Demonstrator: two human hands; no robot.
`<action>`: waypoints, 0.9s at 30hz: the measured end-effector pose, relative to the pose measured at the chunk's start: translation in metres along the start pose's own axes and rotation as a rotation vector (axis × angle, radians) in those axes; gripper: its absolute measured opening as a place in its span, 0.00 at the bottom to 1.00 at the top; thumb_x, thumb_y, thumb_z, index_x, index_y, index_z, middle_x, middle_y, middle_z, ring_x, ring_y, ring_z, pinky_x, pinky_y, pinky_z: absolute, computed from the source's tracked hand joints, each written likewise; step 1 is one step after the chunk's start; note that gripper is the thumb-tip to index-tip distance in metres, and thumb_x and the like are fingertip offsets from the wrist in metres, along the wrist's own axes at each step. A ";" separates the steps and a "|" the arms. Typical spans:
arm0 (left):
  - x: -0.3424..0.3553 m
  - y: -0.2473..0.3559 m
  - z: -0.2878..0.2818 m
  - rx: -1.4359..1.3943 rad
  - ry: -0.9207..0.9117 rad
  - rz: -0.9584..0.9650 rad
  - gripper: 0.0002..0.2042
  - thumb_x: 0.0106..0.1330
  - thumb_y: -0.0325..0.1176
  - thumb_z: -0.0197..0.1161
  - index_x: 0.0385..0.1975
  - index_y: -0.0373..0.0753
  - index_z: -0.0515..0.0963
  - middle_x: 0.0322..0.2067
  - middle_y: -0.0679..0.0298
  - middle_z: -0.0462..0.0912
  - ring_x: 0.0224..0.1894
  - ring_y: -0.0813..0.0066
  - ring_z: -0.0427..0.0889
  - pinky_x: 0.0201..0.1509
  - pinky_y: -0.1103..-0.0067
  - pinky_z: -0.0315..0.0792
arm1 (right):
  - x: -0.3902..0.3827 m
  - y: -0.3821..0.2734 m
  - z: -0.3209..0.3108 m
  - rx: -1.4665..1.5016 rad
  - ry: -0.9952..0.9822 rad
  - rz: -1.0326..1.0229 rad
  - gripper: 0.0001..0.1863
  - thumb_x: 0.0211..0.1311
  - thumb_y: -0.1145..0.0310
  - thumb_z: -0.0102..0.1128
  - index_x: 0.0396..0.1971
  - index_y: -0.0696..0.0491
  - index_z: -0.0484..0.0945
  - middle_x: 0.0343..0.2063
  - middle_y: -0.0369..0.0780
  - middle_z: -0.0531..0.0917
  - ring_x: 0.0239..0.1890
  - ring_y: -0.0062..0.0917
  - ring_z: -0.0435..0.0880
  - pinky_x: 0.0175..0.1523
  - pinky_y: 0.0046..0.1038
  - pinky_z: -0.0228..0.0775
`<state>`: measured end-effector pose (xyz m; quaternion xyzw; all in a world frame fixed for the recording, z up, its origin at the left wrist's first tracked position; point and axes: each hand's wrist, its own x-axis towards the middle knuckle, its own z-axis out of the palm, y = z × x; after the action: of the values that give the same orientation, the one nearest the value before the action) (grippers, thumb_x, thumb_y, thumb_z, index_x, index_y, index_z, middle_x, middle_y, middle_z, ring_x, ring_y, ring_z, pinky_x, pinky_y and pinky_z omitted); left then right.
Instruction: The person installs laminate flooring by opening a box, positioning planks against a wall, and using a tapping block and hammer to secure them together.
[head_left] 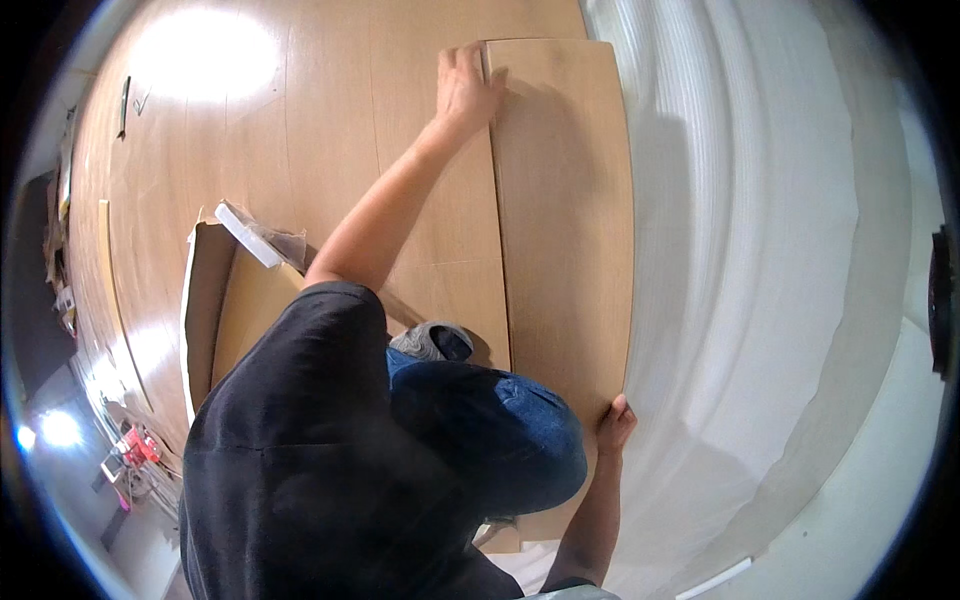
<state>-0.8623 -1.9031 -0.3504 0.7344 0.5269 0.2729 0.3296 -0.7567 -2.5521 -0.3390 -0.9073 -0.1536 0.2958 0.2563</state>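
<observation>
A long light-wood floor plank (565, 215) lies lengthwise in front of me, its left side along a dark seam at the laid wood floor (330, 130). At its far left corner, my left hand (468, 88) straddles this seam with fingers apart, some on the laid floor and one reaching onto the plank. Nearer to me, my right hand (617, 425) is closed on the plank's right edge. My blue-jeaned knee (500, 420) covers part of its near end. Beside the knee shows a grey sock (430, 341).
White sheet underlay (740, 200) spreads wrinkled to the right, with a pale strip (715, 578) near the bottom. An opened cardboard box (205, 300) stands left of my arm. A thin wood strip (120, 300), a dark slim tool (124, 107) and red-and-white clutter (135, 450) lie further left.
</observation>
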 end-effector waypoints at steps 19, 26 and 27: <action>0.010 -0.037 -0.075 -1.208 -0.569 -0.655 0.11 0.80 0.35 0.55 0.47 0.35 0.81 0.39 0.69 0.79 0.40 0.84 0.79 0.49 0.87 0.81 | -0.081 0.055 -0.004 0.117 -0.072 0.168 0.41 0.77 0.35 0.35 0.22 0.60 0.71 0.14 0.40 0.70 0.21 0.26 0.66 0.27 0.39 0.60; 0.007 -0.046 -0.079 -1.184 -0.540 -0.774 0.09 0.78 0.34 0.58 0.41 0.35 0.82 0.35 0.69 0.81 0.37 0.83 0.81 0.46 0.86 0.83 | -0.103 0.070 -0.006 0.036 0.020 0.072 0.41 0.77 0.36 0.34 0.18 0.60 0.68 0.13 0.46 0.70 0.18 0.33 0.66 0.25 0.42 0.59; 0.006 -0.048 -0.078 -1.181 -0.526 -0.771 0.09 0.78 0.34 0.58 0.41 0.35 0.82 0.35 0.69 0.81 0.37 0.83 0.81 0.46 0.86 0.83 | -0.104 0.072 -0.006 0.026 0.023 0.074 0.41 0.77 0.36 0.33 0.18 0.60 0.67 0.13 0.45 0.69 0.18 0.33 0.66 0.25 0.42 0.58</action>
<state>-0.9472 -1.8715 -0.3375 0.2398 0.4166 0.1910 0.8559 -0.8248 -2.6581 -0.3271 -0.9122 -0.1129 0.2968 0.2588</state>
